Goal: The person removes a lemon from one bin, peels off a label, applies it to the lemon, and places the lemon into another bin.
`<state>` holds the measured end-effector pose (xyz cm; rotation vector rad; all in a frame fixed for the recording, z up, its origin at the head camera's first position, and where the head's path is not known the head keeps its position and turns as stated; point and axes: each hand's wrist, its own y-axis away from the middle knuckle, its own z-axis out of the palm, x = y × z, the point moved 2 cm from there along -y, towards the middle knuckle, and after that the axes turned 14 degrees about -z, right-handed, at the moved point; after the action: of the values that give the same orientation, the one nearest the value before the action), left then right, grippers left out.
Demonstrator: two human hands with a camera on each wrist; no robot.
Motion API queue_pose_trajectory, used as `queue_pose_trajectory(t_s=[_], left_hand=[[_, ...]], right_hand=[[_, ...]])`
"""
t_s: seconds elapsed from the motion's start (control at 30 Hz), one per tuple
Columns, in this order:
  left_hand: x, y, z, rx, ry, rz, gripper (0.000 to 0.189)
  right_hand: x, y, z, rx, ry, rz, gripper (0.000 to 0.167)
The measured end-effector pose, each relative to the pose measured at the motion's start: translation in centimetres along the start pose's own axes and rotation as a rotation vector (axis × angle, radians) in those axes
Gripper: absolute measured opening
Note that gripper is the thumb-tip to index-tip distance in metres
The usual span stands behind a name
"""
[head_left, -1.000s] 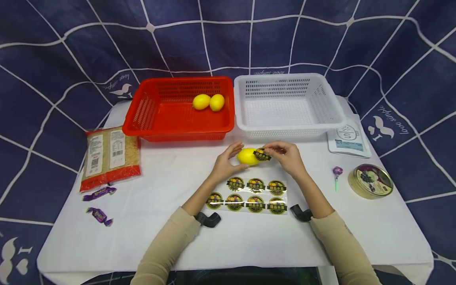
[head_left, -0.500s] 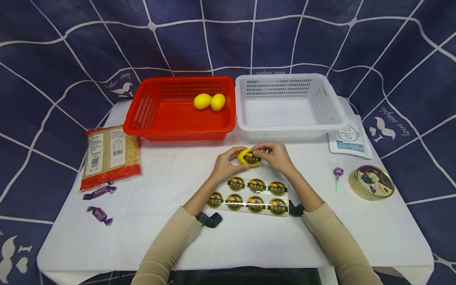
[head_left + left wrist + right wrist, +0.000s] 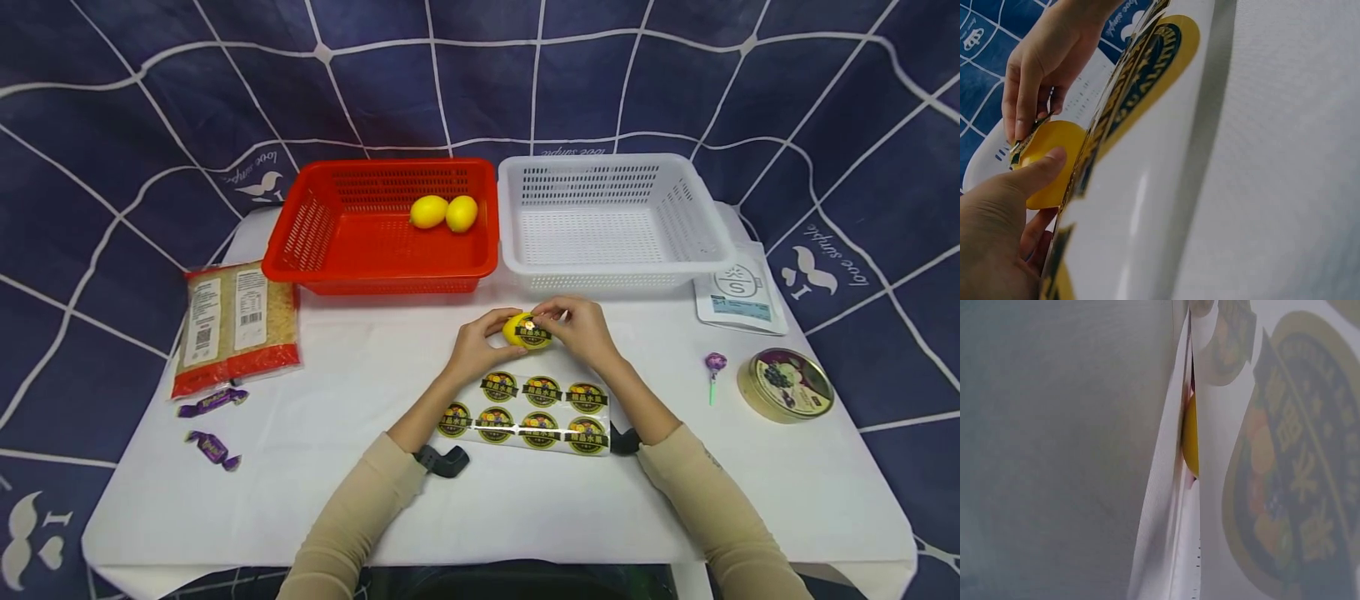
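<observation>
I see the left hand (image 3: 474, 347) gripping a lemon (image 3: 511, 330) and, at its three o'clock, the right hand (image 3: 581, 328) pinching a sticker (image 3: 532, 332) that the curve could wrinkle.

Staged tabletop booth, room type unclear: navy printed cloth (image 3: 585, 92) hangs beyond left hand (image 3: 477, 348) and right hand (image 3: 581, 332) and to either side; white-clothed table (image 3: 360, 375) beneath; black wrist devices (image 3: 450, 462) just behind them.

lemon (image 3: 512, 332) behind sticker sheet (image 3: 519, 409) | two lemons (image 3: 429, 212) in left basket (image 3: 375, 275) | right basket (image 3: 592, 237) alongside
</observation>
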<state>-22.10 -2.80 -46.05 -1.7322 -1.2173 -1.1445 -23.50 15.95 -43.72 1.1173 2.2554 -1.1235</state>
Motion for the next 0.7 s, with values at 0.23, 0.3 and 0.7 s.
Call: queue_pose_trajectory(t_s=[0.23,0.3,0.7], left_hand=[[0.2,0.0,0.0,-0.011,0.01,0.017,0.055],[0.1,-0.1,0.0,-0.009,0.012,0.026,0.055],[0.0,0.0,0.1,-0.002,0.015,0.036,0.054]], right_hand=[[0.0,0.0,0.1,0.004,0.072,-0.038,0.015],[0.1,0.1,0.2,0.004,0.088,-0.061,0.019],[1.4,1.8,0.6,-0.116,-0.054,-0.254,0.043]])
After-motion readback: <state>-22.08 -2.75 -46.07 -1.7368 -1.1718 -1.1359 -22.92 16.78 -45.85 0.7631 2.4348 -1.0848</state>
